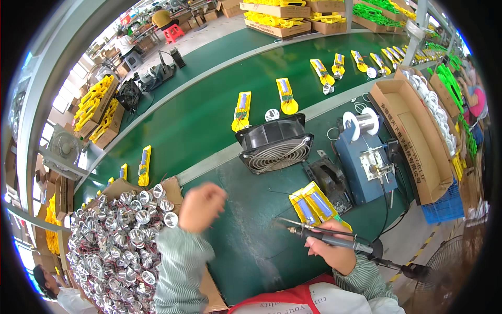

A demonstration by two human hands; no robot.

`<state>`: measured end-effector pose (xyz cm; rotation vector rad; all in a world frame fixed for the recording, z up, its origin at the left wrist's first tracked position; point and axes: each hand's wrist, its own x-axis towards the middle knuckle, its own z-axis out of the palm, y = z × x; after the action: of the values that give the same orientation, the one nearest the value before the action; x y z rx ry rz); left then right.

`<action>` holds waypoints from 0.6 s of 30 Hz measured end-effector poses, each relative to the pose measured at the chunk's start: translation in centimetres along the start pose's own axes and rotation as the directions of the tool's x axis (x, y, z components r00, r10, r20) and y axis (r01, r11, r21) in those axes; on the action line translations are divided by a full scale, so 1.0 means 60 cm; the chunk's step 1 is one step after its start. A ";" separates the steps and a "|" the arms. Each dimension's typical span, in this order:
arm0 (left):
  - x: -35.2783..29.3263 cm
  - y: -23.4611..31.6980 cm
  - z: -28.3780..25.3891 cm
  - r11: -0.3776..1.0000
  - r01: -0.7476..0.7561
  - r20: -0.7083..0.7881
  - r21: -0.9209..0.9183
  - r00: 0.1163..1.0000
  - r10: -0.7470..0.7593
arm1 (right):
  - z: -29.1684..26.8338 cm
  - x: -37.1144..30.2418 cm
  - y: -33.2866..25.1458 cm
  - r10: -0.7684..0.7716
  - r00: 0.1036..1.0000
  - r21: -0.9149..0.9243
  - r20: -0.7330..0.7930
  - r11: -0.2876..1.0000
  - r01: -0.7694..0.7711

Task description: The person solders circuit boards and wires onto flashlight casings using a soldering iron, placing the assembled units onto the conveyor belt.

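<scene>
My right hand (pixel 334 250) is closed round a soldering iron (pixel 329 239), its tip pointing left over the green bench. Just beyond it lie two yellow plastic housings (pixel 312 204) with blue cylindrical cells and thin wires. My left hand (pixel 203 207) hangs above the bench, smeared by motion. Its fingers look curled, but whether they hold anything is hidden. Nearest to it is a big heap of silvery reflector cups (pixel 125 243) with wires, in a cardboard box at the left.
A black fan (pixel 274 144) stands at the bench's far edge. Right of it are a dark metal stand (pixel 329 180) and a blue machine (pixel 361 162) with a solder wire spool (pixel 361 124). Beyond runs a green conveyor (pixel 201 120) carrying yellow housings. A long cardboard box (pixel 413 141) borders the right.
</scene>
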<state>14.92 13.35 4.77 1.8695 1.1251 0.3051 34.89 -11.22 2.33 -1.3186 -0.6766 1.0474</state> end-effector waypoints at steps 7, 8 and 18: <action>-0.117 0.035 0.248 0.987 -0.100 0.313 0.122 0.948 0.057 | -0.035 -0.021 -0.011 -0.244 0.969 -0.114 -0.034 0.964 0.239; -0.113 0.038 0.267 0.984 -0.130 0.287 0.120 0.954 0.091 | -0.041 -0.026 -0.012 -0.345 0.937 -0.168 -0.050 0.928 0.333; -0.108 0.055 0.300 0.987 0.152 0.372 -0.053 0.920 -0.122 | -0.104 -0.029 0.027 -0.545 0.837 -0.376 0.049 0.766 0.521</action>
<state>24.01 -2.71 -1.23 1.6774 0.9613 -0.0799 39.33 -15.65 -0.06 -1.3549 -1.1690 0.4122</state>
